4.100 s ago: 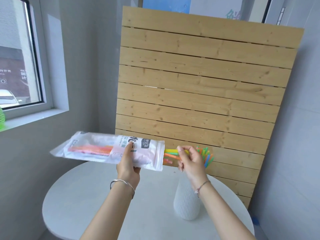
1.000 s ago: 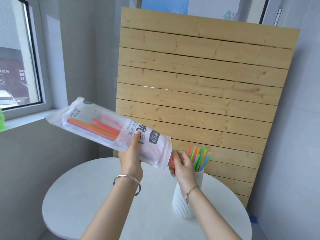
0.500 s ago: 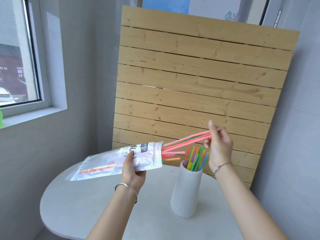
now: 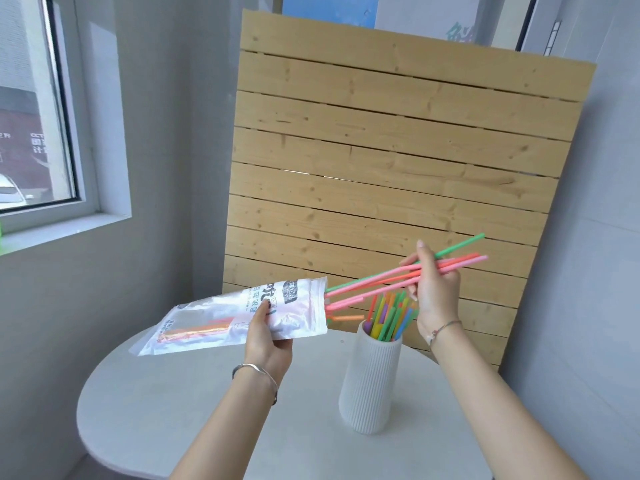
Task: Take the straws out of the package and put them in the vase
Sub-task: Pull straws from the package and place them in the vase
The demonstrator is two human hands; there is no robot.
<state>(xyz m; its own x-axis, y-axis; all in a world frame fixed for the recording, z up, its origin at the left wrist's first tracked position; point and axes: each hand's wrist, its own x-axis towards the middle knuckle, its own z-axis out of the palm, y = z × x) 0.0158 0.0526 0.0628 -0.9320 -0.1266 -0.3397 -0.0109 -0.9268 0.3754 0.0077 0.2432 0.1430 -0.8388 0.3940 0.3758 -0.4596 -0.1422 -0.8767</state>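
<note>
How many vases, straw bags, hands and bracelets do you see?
Vase: 1
Package: 1
Hands: 2, the left hand gripping the package, the right hand pinching straws
Bracelets: 2, one on each wrist
Total: 6

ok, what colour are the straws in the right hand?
The straws are pink, orange and one green; head view shows them best.

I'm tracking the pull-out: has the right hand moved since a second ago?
Yes. The right hand went from the mouth of the plastic package, left of the white ribbed vase, to up and right of its rim, pinching coloured straws.
</note>
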